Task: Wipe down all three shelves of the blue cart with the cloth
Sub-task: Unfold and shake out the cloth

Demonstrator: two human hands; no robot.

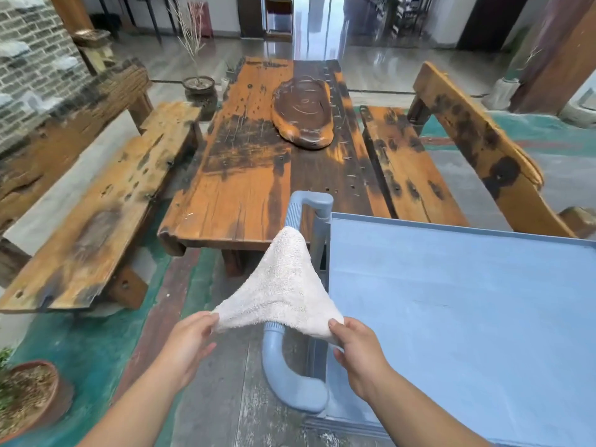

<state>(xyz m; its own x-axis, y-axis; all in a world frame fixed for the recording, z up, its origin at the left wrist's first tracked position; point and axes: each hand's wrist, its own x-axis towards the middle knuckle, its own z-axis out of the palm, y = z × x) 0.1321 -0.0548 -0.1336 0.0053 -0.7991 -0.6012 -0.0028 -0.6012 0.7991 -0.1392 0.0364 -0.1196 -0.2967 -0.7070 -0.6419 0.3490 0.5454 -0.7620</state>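
White cloth (283, 285) draped over the blue cart's handle (292, 317), stretched toward the camera. Left hand (190, 343) pinching the cloth's left corner, right hand (356, 350) pinching the right corner. Top shelf (451, 301) just right of the handle, bare blue. Beyond the handle, a worn wooden table (245, 175).

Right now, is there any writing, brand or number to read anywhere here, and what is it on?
None can be read.
Blue plastic cart's top shelf: plain, no label.
White terry cloth: no tag showing.
Dark carved wooden slab on the long wooden table: carved lines only, no legible letters.
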